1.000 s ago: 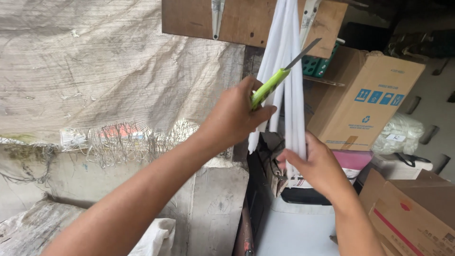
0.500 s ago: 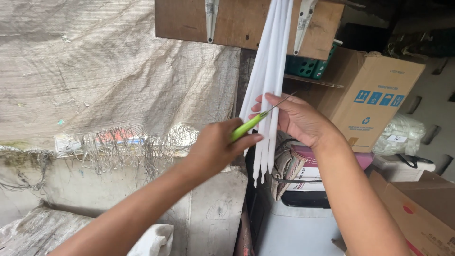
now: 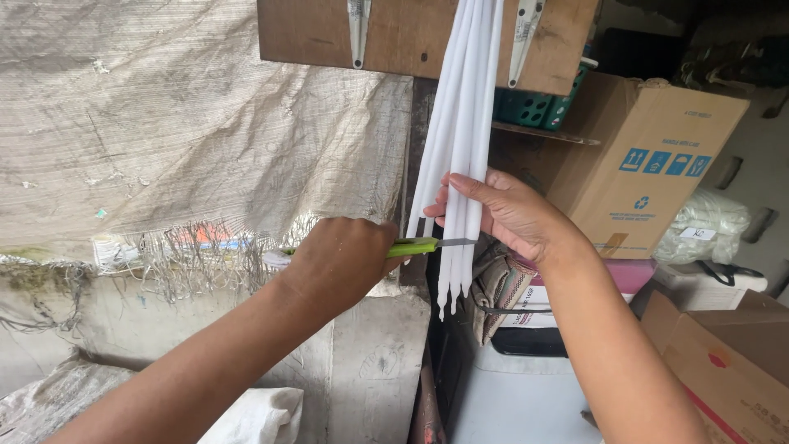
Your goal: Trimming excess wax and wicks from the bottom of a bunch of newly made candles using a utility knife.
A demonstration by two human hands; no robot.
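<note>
A bundle of long white tapers [image 3: 462,156] hangs straight down from a wooden board [image 3: 427,41] at the far top of the scene, its long axis vertical, the pointed lower tips ending just above a striped cloth bag [image 3: 500,289]. The right hand [image 3: 503,215] is the nearer of the two to the bundle: its fingers are laid flat and spread along the right side of the tapers, touching them about two thirds of the way down and steadying them from behind. The left hand [image 3: 341,263] sits to the left of the bundle, closed in a fist around the green handle of a small knife [image 3: 419,245]. The knife lies level, its blade pointing right, so it crosses the upright tapers at a right angle; the blade tip meets the left edge of the bundle just below the right hand's fingers. Whether the blade has bitten into the wax cannot be told. Left of the hands a worn woven sheet [image 3: 181,140] covers the wall. To the right stand a brown cardboard box [image 3: 657,164] and, lower and nearer, another box [image 3: 723,362]
</note>
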